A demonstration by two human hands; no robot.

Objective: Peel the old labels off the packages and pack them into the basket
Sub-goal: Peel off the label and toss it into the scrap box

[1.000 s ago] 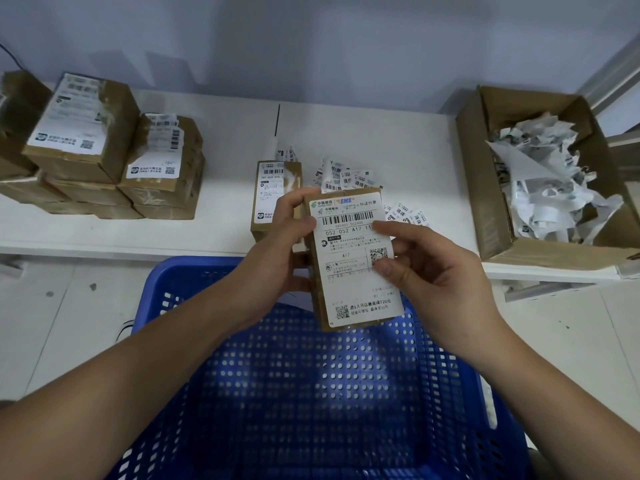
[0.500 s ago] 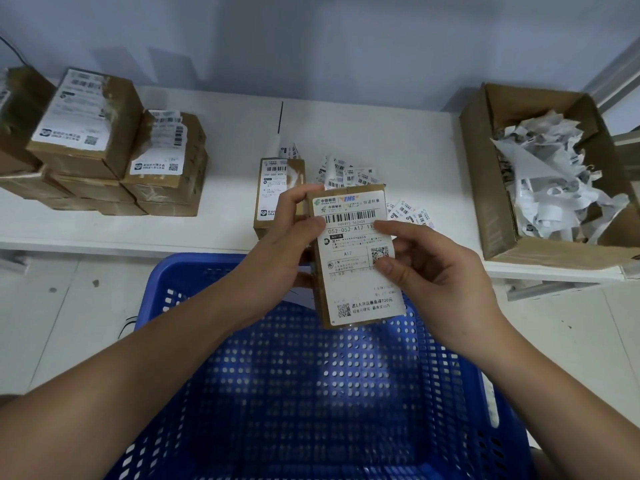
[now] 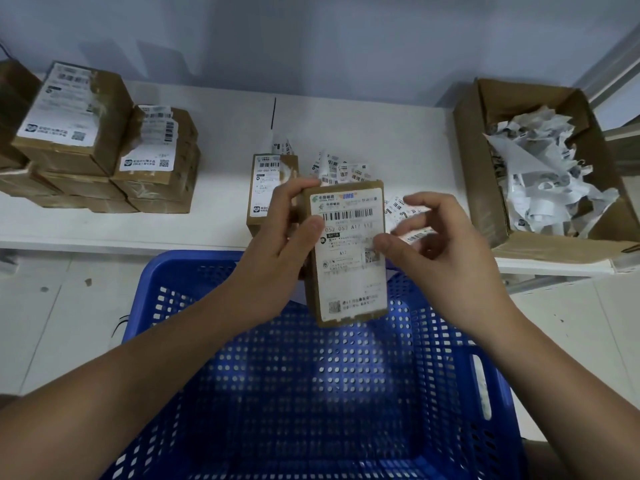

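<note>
A white shelf [image 3: 381,140] runs along a pale wall, above a tiled floor. Below its front edge stands a blue perforated basket [image 3: 311,393], nothing visible inside. At the shelf's right end an open carton [image 3: 485,188] holds a heap of torn white labels [image 3: 540,174]. At the left end, brown packages sit in a stack [image 3: 90,143], white labels on their tops. One more labelled package [image 3: 266,188] stands near the shelf's middle, with loose label scraps [image 3: 341,169] just beside it. Over the basket's far rim, the left hand [image 3: 280,244] grips a brown package [image 3: 346,254] upright, thumb across its printed label [image 3: 351,265], fingers curled behind. The right hand [image 3: 446,251] sits at the package's right edge, thumb touching the label; its curled fingers are blurred, so whether it pinches anything cannot be told.
</note>
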